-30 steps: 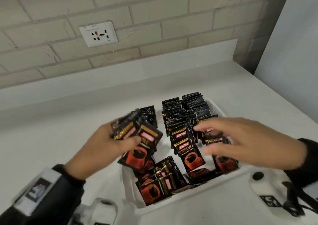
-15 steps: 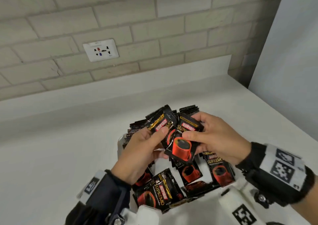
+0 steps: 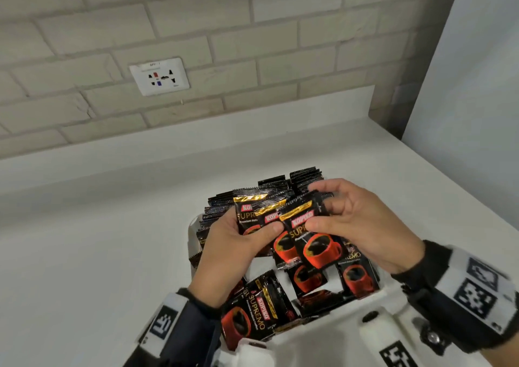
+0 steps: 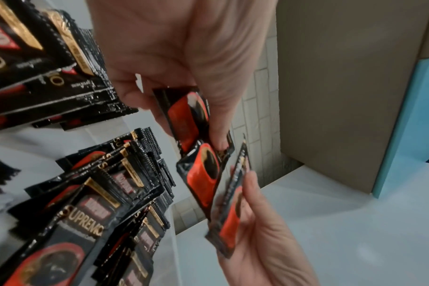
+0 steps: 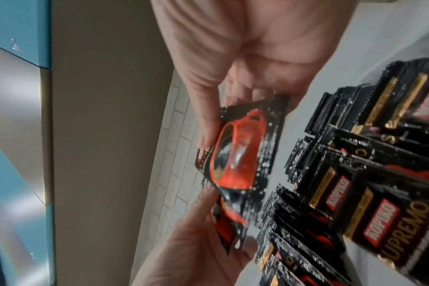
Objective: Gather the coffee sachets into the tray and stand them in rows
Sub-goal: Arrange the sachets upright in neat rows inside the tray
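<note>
Black and red coffee sachets fill a white tray (image 3: 193, 233) on the counter. Several stand in rows (image 3: 304, 176) at the back, and others lie loose (image 3: 254, 309) at the front. Above the tray my left hand (image 3: 252, 233) grips a small fan of sachets (image 3: 251, 208), thumb on top. My right hand (image 3: 320, 209) pinches the front sachet (image 3: 316, 247) of that fan between thumb and fingers. In the right wrist view that sachet (image 5: 243, 154) hangs from the right fingers, with the standing rows (image 5: 355, 174) beside it. The left wrist view shows the left-held sachets (image 4: 184, 116).
The white counter (image 3: 84, 240) stretches to the left and behind the tray. A brick wall with a power socket (image 3: 159, 76) stands at the back. A pale panel (image 3: 477, 85) closes off the right side.
My right hand came off the tray's sachets, went to the left hand's bundle and pinched its front sachet. Both hands now meet above the tray.
</note>
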